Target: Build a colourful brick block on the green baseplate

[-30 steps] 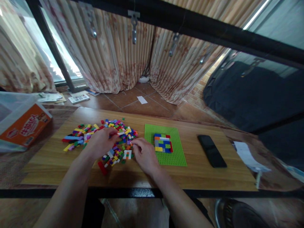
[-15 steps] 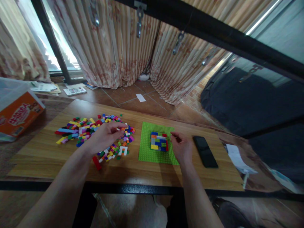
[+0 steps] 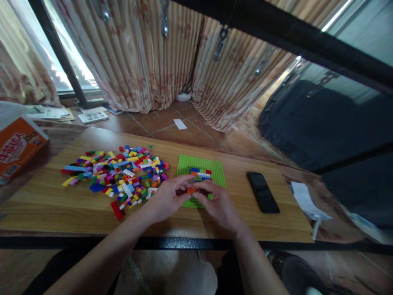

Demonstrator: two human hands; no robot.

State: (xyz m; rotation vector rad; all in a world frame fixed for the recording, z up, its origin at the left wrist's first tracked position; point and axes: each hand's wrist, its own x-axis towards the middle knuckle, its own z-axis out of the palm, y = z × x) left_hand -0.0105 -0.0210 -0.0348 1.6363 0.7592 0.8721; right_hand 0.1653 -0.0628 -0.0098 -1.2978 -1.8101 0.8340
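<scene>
A small orange brick (image 3: pixel 191 190) is pinched between the fingertips of both hands, above the near part of the green baseplate (image 3: pixel 218 167). My left hand (image 3: pixel 166 198) comes in from the left, its thumb and fingers closed at the brick. From the right, my right hand (image 3: pixel 218 203) meets it with thumb and forefinger on the same brick. Just beyond the fingertips, a flat multicoloured block of joined bricks (image 3: pixel 201 174) sits on the baseplate; my hands cover its near part. Loose bricks (image 3: pixel 123 172) of many colours lie in a spread pile left of my left hand.
A black phone (image 3: pixel 263 192) lies on the wooden table (image 3: pixel 147 229) to the right. An orange-labelled box (image 3: pixel 20 147) stands at the far left. White paper (image 3: pixel 307 200) lies past the table's right end. A dark bar (image 3: pixel 260 24) crosses overhead.
My left hand has moved right from the brick pile to above the baseplate. My right hand has shifted slightly left, and both now meet at an orange brick.
</scene>
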